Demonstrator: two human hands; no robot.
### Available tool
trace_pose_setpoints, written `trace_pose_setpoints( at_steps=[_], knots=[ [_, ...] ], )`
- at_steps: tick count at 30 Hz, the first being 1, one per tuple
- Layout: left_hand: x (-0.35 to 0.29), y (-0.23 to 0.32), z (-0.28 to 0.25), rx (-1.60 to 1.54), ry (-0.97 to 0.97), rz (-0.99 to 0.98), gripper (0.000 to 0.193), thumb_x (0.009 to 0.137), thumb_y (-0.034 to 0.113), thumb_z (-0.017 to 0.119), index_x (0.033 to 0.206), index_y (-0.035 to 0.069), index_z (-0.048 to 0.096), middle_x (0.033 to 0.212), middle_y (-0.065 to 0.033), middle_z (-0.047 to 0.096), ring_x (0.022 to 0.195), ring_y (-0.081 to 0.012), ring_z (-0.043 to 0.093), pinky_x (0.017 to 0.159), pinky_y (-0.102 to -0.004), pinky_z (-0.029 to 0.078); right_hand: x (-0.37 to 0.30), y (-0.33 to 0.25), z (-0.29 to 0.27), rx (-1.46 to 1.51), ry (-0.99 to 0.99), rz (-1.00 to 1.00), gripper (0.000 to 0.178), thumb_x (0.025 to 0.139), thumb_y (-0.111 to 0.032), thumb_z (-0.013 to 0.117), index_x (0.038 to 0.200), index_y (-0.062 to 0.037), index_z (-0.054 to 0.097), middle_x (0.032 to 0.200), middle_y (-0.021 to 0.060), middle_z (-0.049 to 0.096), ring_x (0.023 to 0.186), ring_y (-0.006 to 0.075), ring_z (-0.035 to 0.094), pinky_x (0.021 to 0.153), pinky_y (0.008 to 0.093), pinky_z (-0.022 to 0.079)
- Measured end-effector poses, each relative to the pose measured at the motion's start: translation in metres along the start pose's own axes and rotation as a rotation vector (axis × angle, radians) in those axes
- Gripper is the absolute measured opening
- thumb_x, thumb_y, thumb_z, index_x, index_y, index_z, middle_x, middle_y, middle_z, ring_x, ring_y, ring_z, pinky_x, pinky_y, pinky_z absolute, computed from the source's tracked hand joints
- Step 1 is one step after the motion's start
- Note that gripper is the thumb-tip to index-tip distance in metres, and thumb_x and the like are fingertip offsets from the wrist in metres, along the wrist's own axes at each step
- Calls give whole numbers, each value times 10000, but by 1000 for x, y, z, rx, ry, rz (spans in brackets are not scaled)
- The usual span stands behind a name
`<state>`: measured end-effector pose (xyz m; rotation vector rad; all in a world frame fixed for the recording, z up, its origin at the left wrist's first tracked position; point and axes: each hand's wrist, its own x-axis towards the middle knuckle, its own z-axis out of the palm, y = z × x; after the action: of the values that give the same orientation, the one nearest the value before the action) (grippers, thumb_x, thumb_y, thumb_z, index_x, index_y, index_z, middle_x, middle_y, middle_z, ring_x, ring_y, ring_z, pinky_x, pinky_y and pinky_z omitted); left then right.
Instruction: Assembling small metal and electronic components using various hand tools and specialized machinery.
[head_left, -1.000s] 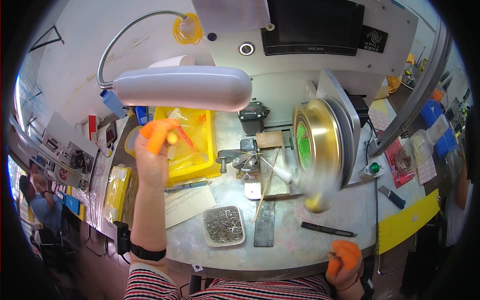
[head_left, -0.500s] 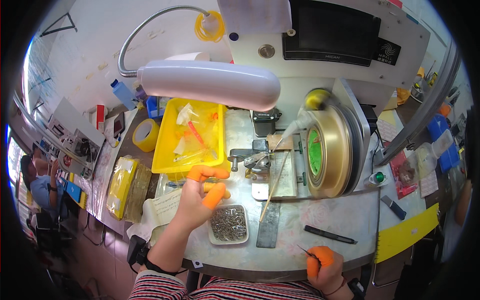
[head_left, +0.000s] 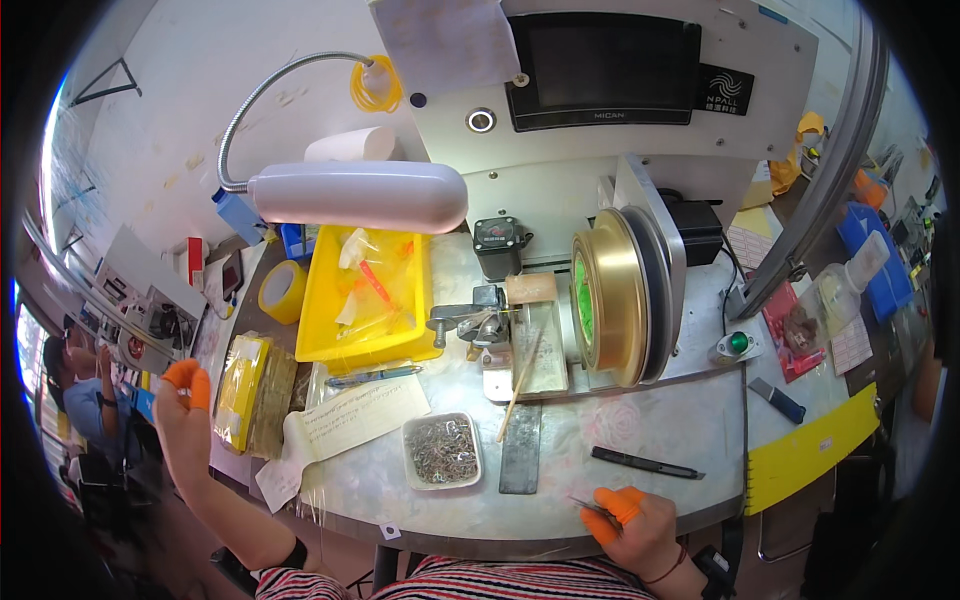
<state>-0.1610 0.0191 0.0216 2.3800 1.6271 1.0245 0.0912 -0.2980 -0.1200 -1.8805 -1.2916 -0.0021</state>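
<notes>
My left hand point(head_left: 185, 425) is raised at the far left, beside the wrapped yellow pack point(head_left: 243, 380). Its fingers, in orange finger cots, are bent together; anything between them is hidden. Near the front edge of the table my right hand point(head_left: 640, 528), also with orange finger cots, pinches thin pointed tweezers point(head_left: 582, 501) aimed left. A black pen-shaped knife point(head_left: 648, 463) lies just beyond that hand. The square white dish point(head_left: 409, 465) holds many small metal pieces. Behind it is a small metal clamp fixture point(head_left: 487, 325), with a thin wooden stick point(head_left: 520, 385) leaning there.
A large gold wheel point(head_left: 607, 300) with a green inner face stands on the machine. The yellow tray point(head_left: 318, 335) holds plastic bags. A white lamp point(head_left: 360, 197) hangs over the back. Paper point(head_left: 350, 415), a tape roll point(head_left: 283, 291) and a dark grey strip point(head_left: 519, 455) lie around.
My left hand has moved from in front of the yellow tray out to the far left. The wheel, blurred before, now looks sharp. My right hand still holds the tweezers; the view has shifted slightly.
</notes>
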Motion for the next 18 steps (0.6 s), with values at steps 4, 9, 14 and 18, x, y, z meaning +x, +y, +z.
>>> trace_pose_setpoints(
  at_steps=[4,9,14,18],
  knots=[
    [7,51,16,-401,234,310,209,776,50,578,984,29,571,909,-81,570,685,-128,520,625,-229,409,0,1,6,-40,15,3,234,656,-176,698,829,-51,602,613,69,544,445,217,494,407,283,400],
    [-4,143,80,-261,-133,777,308,697,59,641,992,17,562,990,-127,555,891,-255,522,780,-331,415,2,4,2,-53,-17,51,244,658,-146,693,849,-43,582,633,81,558,469,239,517,424,301,408],
    [-12,157,111,-362,-322,884,259,672,41,641,923,19,580,934,-121,555,870,-288,518,762,-351,418,3,1,3,-31,-14,43,230,658,-149,693,834,-43,590,635,86,560,480,244,530,436,299,425],
    [-16,161,111,-317,-316,909,156,693,11,624,846,8,594,905,-107,541,892,-255,518,757,-315,423,5,2,3,-16,-20,52,224,658,-148,692,830,-45,594,641,87,565,479,244,531,433,296,427]
  ],
)
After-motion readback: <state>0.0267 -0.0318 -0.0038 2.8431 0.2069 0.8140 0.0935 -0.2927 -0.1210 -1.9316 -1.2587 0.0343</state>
